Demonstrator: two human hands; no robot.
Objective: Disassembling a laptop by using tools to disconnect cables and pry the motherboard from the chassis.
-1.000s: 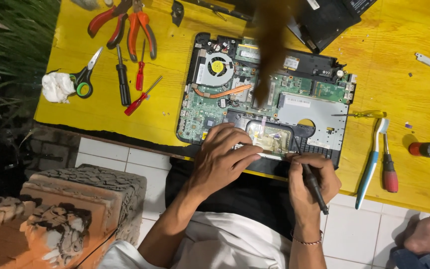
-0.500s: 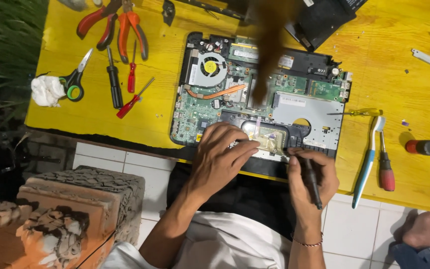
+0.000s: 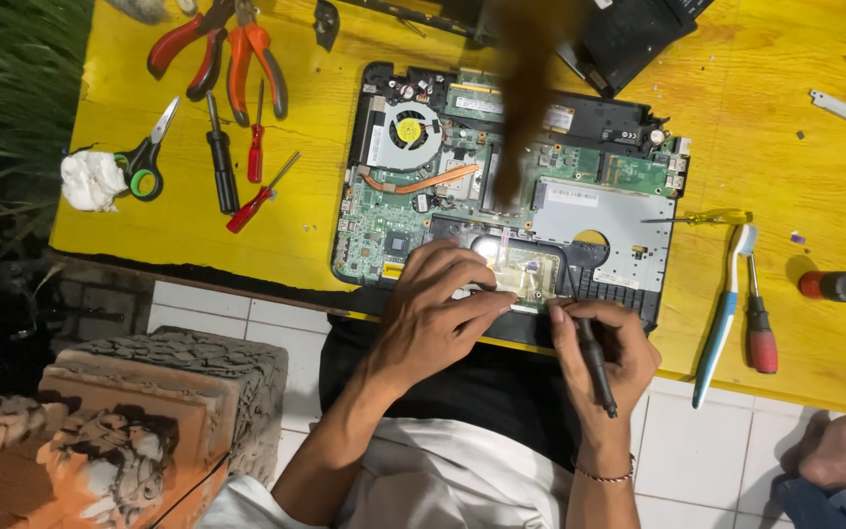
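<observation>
Two hands are seen at the near edge of a yellow bench [image 3: 247, 235], where an opened laptop [image 3: 511, 186] lies with its front edge almost flush with the bench edge. The left hand [image 3: 438, 313] is laid flat over the front strip of the laptop, its fingers [image 3: 487, 302] spread and pressed on a shiny metal plate [image 3: 526, 269] there; nothing is gripped by it. The right hand [image 3: 604, 348] is curled around a dark screwdriver [image 3: 594, 358], held like a pen, with its tip pointed at the front rim of the laptop just beside the left fingertips.

Little room is left in front of the hands, since the bench ends there above white floor tiles [image 3: 217, 318]. More open yellow surface is seen to the right of the laptop, broken only by a blue and white toothbrush [image 3: 722, 313], a red-handled screwdriver [image 3: 761, 328], a thin yellow-handled screwdriver [image 3: 702, 217] and a small dark and red cylinder [image 3: 834, 286]. To the left, well apart from the hands, scissors [image 3: 149, 157], several small screwdrivers [image 3: 222, 157] and red and orange pliers [image 3: 227, 49] are laid out.

The laptop is shown with its cover off: a green circuit board, a round fan [image 3: 408, 132] with a yellow centre, a copper pipe and a grey metal bracket [image 3: 604, 211] are exposed. Part of the board is hidden by a blurred brown shape [image 3: 521, 108] close to the camera.
</observation>
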